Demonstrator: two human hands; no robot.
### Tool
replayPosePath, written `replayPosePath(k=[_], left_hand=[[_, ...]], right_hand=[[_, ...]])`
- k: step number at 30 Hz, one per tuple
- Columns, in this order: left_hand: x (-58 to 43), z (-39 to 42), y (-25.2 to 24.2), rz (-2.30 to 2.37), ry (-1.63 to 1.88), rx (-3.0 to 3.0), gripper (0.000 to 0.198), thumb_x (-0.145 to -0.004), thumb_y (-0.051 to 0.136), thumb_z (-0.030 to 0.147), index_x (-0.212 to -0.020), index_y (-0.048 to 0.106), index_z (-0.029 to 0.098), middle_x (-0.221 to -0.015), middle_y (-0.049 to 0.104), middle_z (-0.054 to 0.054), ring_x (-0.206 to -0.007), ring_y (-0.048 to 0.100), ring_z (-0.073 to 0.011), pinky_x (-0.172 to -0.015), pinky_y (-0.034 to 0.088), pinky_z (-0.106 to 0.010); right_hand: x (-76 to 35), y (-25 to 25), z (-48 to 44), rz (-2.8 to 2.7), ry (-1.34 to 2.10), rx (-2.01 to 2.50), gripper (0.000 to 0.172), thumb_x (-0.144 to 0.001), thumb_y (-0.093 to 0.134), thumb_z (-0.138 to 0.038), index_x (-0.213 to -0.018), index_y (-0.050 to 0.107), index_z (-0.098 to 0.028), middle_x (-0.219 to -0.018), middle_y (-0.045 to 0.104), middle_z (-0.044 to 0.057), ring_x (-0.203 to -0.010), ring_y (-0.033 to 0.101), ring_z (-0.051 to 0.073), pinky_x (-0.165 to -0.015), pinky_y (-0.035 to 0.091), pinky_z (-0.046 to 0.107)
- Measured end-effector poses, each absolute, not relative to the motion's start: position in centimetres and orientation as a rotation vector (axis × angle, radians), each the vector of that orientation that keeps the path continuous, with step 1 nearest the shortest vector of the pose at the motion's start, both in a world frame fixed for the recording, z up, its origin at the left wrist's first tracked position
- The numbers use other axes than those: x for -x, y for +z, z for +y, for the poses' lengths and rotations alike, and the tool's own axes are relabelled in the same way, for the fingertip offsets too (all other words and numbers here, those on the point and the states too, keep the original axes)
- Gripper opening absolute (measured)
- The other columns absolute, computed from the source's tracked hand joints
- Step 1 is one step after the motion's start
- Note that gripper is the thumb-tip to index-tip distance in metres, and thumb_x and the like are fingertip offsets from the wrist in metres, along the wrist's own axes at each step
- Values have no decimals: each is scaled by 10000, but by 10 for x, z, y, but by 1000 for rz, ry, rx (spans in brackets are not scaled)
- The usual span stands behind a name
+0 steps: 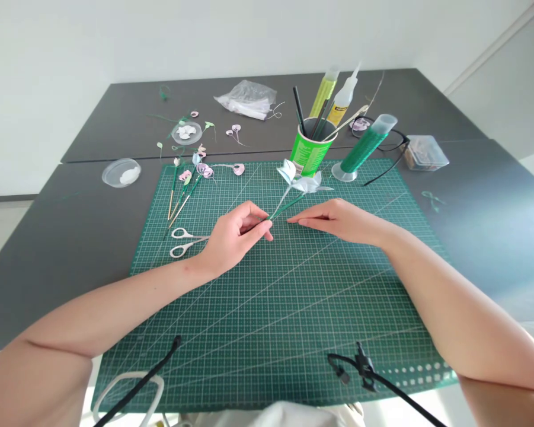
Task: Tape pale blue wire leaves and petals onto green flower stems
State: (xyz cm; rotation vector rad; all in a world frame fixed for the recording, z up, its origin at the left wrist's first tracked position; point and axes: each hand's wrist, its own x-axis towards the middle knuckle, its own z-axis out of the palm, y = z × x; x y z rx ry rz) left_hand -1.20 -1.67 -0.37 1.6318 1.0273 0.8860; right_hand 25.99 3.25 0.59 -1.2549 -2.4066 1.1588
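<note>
My left hand [237, 237] is closed, thumb and fingers pinching the thin stems of pale artificial flowers [309, 182]. One bloom is white and cupped, and the other petals are a pale bluish white; one stem is wrapped in green. Just right of the stems, my right hand [333, 219] has thumb and forefinger pressed together low over the green cutting mat [275, 314]. Whether a fine thread sits in that pinch is too small to tell. White-handled scissors [182, 242] lie left of my left hand, their blades partly hidden behind it.
Finished flower stems [184, 190] lie at the mat's back left, near petal dishes [120, 173]. Behind my hands stand a green can [309, 155] of tools, a glue bottle [344, 98] and a green thread spool [367, 145]. Eyeglasses [397, 142] and a clear box [424, 152] sit right.
</note>
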Motion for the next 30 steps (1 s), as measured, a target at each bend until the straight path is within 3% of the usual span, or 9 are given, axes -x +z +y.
replayPosePath(k=[2, 5, 12, 16, 19, 21, 25, 30], left_hand=[[12, -15, -3, 1070, 879, -1558, 206, -999, 652, 352, -1107, 606, 182, -778, 762, -19, -505, 551, -89, -476, 416, -220], [13, -12, -5, 1061, 892, -1484, 286, -1001, 644, 388, -1185, 629, 170, -773, 749, -25, -480, 478, -84, -448, 362, -231], [14, -6, -11, 1040, 921, -1457, 257, -1010, 637, 394, -1066, 727, 160, -745, 729, -36, -511, 466, -86, -449, 343, -232], [13, -3, -9, 1020, 918, -1386, 240, -988, 658, 397, -1011, 738, 172, -701, 694, -23, -506, 461, -87, -435, 332, -225], [13, -2, -7, 1034, 881, -1302, 231, -986, 650, 395, -1017, 736, 183, -701, 667, -9, -484, 421, -77, -419, 301, -222], [13, -2, -6, 1043, 836, -1261, 221, -990, 637, 390, -1016, 728, 190, -700, 643, 4, -474, 396, -72, -415, 283, -221], [13, -2, -5, 1030, 780, -1231, 206, -990, 627, 383, -1007, 710, 195, -699, 613, 16, -468, 358, -68, -415, 256, -227], [13, -3, -5, 1007, 725, -1274, 246, -999, 605, 424, -1016, 695, 195, -686, 602, 19, -453, 326, -68, -413, 243, -239]], right_hand=[[-258, 8, 32, -2441, 1191, 1258, 395, -1028, 555, -432, -1257, 813, -239, -1054, 833, 42, -707, 680, 163, -623, 481, 303], [-257, 9, 30, -2454, 1195, 1248, 380, -1030, 558, -414, -1258, 812, -247, -1072, 836, 33, -719, 698, 161, -631, 497, 303], [-255, 9, 28, -2458, 1219, 1174, 355, -1019, 568, -399, -1227, 826, -275, -1100, 833, 22, -783, 727, 172, -659, 518, 301], [-254, 11, 27, -2383, 1251, 1250, 385, -992, 585, -447, -1177, 844, -231, -892, 817, 38, -574, 572, 125, -523, 399, 281], [-252, 12, 26, -2229, 1240, 1353, 457, -959, 606, -554, -1080, 858, -193, -667, 699, 18, -511, 450, 115, -487, 316, 284], [-250, 11, 27, -2102, 1166, 1407, 453, -932, 632, -578, -977, 851, -184, -681, 686, 29, -569, 507, 136, -533, 368, 298], [-250, 6, 30, -1892, 803, 1433, 273, -906, 665, -442, -842, 783, -204, -932, 756, 81, -836, 655, 217, -777, 503, 390], [-251, 2, 32, -1684, 551, 1403, 98, -895, 673, -312, -953, 700, -238, -1077, 734, 81, -994, 677, 252, -943, 521, 462]])
